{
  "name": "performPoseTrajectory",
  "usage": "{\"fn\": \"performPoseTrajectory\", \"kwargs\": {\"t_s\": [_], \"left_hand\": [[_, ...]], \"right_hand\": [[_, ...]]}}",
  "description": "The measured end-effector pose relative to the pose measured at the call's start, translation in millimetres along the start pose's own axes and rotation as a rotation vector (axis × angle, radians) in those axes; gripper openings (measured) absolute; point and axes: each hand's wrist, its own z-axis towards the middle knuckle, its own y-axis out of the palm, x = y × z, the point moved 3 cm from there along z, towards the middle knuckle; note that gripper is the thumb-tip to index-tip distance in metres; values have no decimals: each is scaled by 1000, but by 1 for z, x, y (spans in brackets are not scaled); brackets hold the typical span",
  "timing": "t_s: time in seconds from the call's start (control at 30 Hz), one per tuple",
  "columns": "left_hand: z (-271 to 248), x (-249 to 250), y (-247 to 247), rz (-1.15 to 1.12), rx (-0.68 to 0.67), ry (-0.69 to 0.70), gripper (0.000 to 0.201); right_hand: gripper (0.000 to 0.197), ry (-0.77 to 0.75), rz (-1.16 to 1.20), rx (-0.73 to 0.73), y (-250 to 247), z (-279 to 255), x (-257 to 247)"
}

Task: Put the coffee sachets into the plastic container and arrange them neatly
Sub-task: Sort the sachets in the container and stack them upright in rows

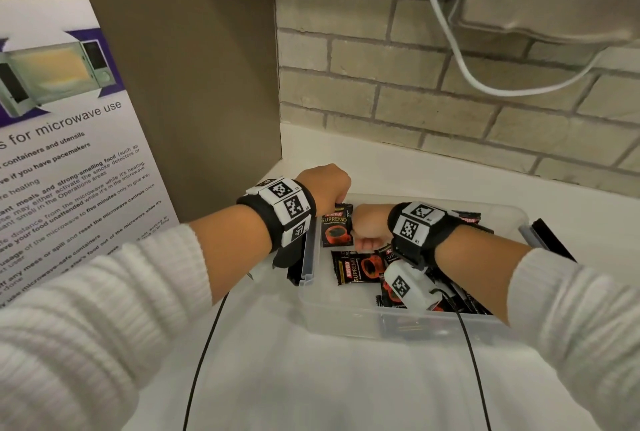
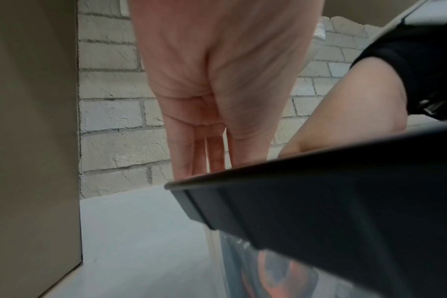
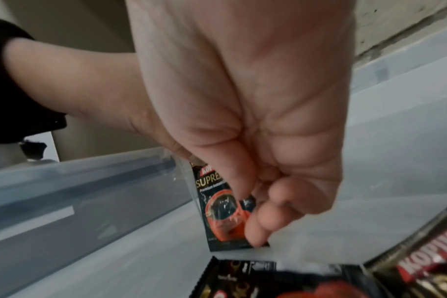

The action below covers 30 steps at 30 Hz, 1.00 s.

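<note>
A clear plastic container [image 1: 346, 312] stands on the white counter and holds several black-and-red coffee sachets [image 1: 356, 267]. One sachet [image 1: 335, 231] stands upright near the back left corner. My left hand [image 1: 341, 201] reaches down over that corner and pinches the sachet's top edge. In the left wrist view its fingers [image 2: 204, 161] point straight down, their tips hidden behind the black latch [image 2: 319, 201]. My right hand [image 1: 367, 241] is inside the container. Its thumb and curled fingers [image 3: 258, 227] hold the lower part of the same sachet [image 3: 217, 201], which stands beside the container wall [image 3: 89, 181].
A microwave-use poster [image 1: 69, 153] leans on a brown panel at the left. A brick wall [image 1: 415, 101] runs close behind, with a white cable [image 1: 467, 66] hanging on it. Black latches [image 1: 298, 267] stick out from both container ends. Two thin black cables [image 1: 204, 344] cross the counter in front.
</note>
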Motion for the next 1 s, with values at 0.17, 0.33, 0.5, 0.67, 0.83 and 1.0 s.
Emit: {"fn": "performPoseTrajectory", "kwargs": {"t_s": [0.17, 0.33, 0.5, 0.67, 0.83, 1.0], "left_hand": [[-1, -1, 0, -41, 17, -15, 33], [-3, -1, 0, -69, 13, -14, 34], [-4, 2, 2, -57, 47, -10, 31], [-5, 2, 2, -63, 70, -11, 30], [-5, 1, 5, -57, 85, -16, 27], [-5, -2, 6, -111, 72, -6, 30]], "right_hand": [[34, -132, -419, 248, -16, -32, 1], [36, -114, -633, 142, -8, -38, 2], [52, -92, -729, 117, 7, -22, -2], [74, -92, -747, 123, 10, -19, -2], [64, -146, -702, 73, 4, -23, 3], [31, -351, -416, 164, -15, -39, 8]]}}
